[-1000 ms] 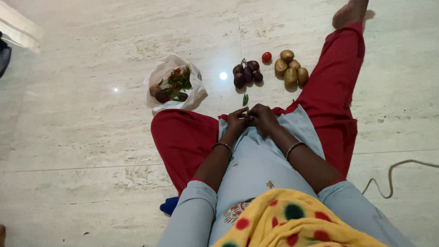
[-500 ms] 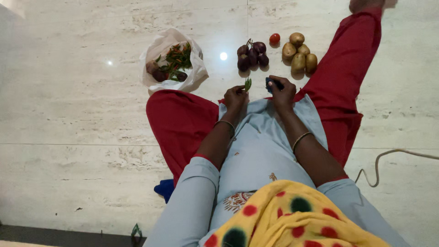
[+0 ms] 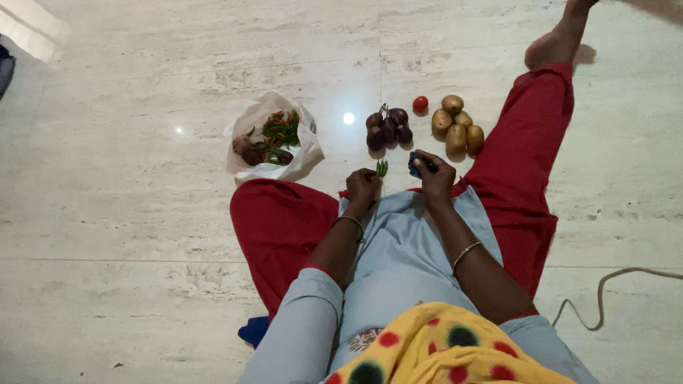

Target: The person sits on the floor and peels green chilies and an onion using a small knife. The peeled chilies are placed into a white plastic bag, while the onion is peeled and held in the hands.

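Note:
I sit on a pale stone floor with red-trousered legs spread. My left hand (image 3: 363, 186) rests over my lap, fingers closed, touching small green chillies (image 3: 382, 168) lying on the floor just ahead of it. My right hand (image 3: 432, 176) is closed around a small dark blue object (image 3: 415, 166), held just above the floor. Directly beyond both hands lie a cluster of dark purple brinjals (image 3: 388, 128), a red tomato (image 3: 420, 104) and several potatoes (image 3: 457, 124).
A white plastic bag (image 3: 242, 160) at the left holds green and red chillies and dark vegetables. A grey cord (image 3: 612, 288) curls on the floor at the right. My bare foot (image 3: 551, 43) lies at the top right. A blue cloth (image 3: 254, 331) peeks from under my left knee.
My hands were joined in my lap a second ago; they have parted, the right one now gripping the dark blue object and the left one at the green chillies. The view shifted.

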